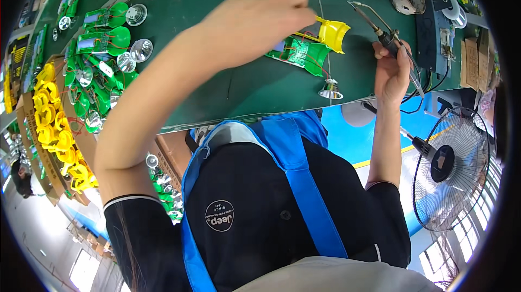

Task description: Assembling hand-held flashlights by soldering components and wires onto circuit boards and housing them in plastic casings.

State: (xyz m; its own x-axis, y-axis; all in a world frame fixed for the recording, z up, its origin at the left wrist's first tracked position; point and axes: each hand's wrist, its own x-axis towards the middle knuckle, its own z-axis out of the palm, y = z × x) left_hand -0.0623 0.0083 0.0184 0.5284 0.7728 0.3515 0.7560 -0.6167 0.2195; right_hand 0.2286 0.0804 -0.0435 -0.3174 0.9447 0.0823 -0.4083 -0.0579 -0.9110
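Observation:
My left hand (266,12) is over the bench with its fingers curled in. Its fingertips are at the edge of a yellow plastic half-shell (332,36); whatever they pinch is hidden. Under and beside that hand lies a green half-shell (315,58) with a circuit board and red wires. A wire runs from it to a small silver reflector cup (330,90) near the bench's front edge. My right hand (393,69) is wrapped round a soldering iron (386,38). A thin curved metal tube runs beside its tip, which points up and left, apart from the shells.
Several green shells with boards and reflectors (103,41) lie at the left of the green bench (217,94). Yellow plastic parts (51,113) are heaped beyond them. At the right stand a blue-grey box unit (431,37) with a wire spool (455,11), and a floor fan (450,167).

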